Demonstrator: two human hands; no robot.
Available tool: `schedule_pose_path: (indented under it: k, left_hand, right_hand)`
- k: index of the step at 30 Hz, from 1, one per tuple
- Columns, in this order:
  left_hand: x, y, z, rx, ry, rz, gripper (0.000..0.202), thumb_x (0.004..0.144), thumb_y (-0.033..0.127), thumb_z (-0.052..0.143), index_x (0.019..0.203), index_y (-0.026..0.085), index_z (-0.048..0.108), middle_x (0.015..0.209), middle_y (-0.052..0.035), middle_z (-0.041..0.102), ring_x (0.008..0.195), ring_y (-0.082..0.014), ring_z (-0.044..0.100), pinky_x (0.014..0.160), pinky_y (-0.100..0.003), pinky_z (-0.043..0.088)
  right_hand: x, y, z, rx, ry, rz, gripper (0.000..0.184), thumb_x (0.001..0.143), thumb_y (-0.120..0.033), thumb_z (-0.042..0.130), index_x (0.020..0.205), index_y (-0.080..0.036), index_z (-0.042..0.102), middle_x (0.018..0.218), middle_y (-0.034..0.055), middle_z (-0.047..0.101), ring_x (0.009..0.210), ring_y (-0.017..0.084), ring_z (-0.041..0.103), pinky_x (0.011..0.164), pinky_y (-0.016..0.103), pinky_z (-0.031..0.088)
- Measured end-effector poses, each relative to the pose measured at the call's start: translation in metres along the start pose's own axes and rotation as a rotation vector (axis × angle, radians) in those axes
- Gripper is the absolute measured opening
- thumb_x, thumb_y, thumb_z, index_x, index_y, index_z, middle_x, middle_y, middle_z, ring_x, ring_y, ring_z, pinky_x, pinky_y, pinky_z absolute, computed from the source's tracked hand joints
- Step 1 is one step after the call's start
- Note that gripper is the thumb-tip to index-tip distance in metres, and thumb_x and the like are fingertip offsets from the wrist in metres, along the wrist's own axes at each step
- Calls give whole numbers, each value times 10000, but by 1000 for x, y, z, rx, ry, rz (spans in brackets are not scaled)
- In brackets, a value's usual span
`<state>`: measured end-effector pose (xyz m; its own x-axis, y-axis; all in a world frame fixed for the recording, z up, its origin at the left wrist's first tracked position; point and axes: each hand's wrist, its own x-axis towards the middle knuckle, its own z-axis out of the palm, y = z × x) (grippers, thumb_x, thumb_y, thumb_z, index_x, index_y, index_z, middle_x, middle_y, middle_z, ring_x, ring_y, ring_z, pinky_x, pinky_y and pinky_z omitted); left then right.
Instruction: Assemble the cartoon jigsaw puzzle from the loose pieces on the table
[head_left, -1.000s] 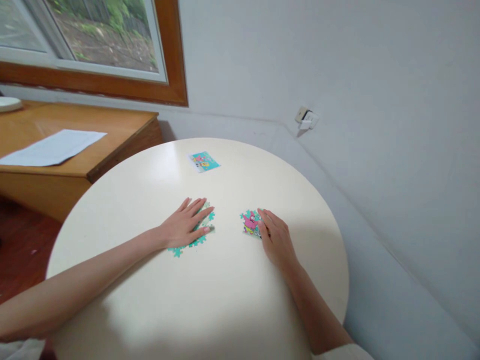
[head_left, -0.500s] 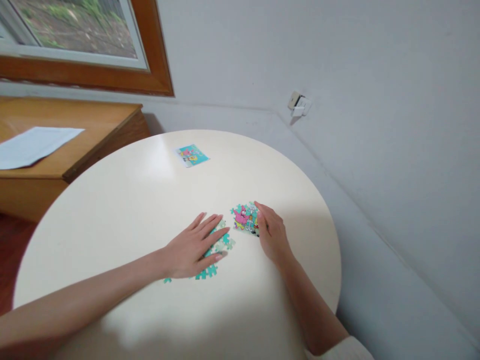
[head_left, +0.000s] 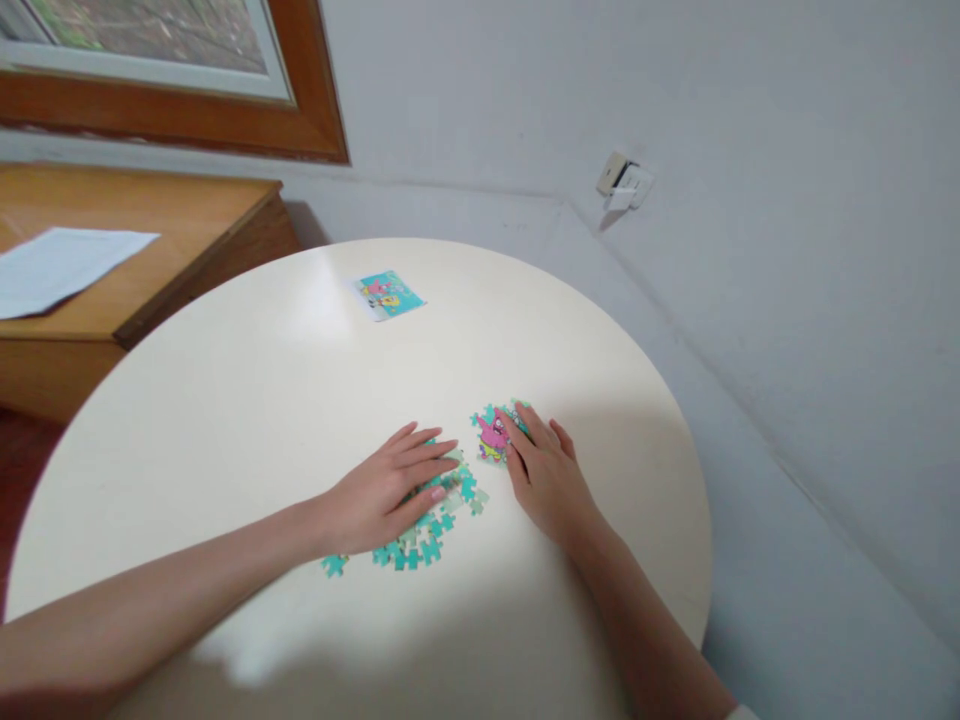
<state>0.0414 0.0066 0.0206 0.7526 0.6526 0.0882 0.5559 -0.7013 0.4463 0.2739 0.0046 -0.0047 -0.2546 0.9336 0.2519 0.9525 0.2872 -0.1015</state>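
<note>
My left hand (head_left: pixel 382 490) lies spread over a heap of loose teal and pale green jigsaw pieces (head_left: pixel 431 548), its palm covering part of them. To the right, my right hand (head_left: pixel 551 475) rests with extended fingers on a joined jigsaw section (head_left: pixel 491 436). That section shows a pink cartoon starfish; its right part is hidden under the fingers. One or more stray teal pieces (head_left: pixel 334 566) lie by my left wrist. Farther back on the table is a small picture card (head_left: pixel 390 295) with a similar cartoon scene.
The round cream table (head_left: pixel 247 400) stands near a white wall with a socket and plug (head_left: pixel 626 185). At the left is a wooden cabinet (head_left: pixel 202 220) with a white paper (head_left: pixel 67 265) on it, below a wood-framed window (head_left: pixel 315 120).
My right hand has shifted from the joined section's right edge to lie over its top. My left hand has moved slightly, showing more loose pieces. The view has tilted down a little.
</note>
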Motion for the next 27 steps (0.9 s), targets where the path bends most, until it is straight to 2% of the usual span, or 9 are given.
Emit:
schedule_pose_path:
  k: [7,12,20,27]
  left_hand:
    - [-3,4,2,110,60,122,387,967,320,344,1220,122,561,1339,-110,523,1292,-283,400,1093,-525,284]
    - [-2,5,2,139,73,194,357,960,315,368,1161,127,596,1293,-102,564,1248,-270,449,1096,-503,297]
    - [-3,9,4,184,104,226,361,961,286,353,1157,89,583,1234,-168,558,1187,-255,500,1076,-475,339]
    - [-4,12,3,216,85,203,358,955,296,359,1191,105,549,1185,-158,550,1158,-247,508,1081,-486,316]
  right_hand:
    - [0,1,-2,-11,-14,-21,452,923,-181,305,1346,-211,460,1409,100,455,1300,199,409,1049,391,289]
    - [-1,2,-1,4,-4,-26,452,917,-170,314,1342,-205,462,1399,103,466,1292,204,421,1049,396,290]
    - [-1,2,-2,25,24,-38,429,914,-168,338,1312,-200,495,1384,92,486,1289,208,424,1060,404,281]
    - [0,3,-1,68,48,-33,393,925,-205,350,1270,-179,536,1331,120,535,1233,210,485,1026,395,337]
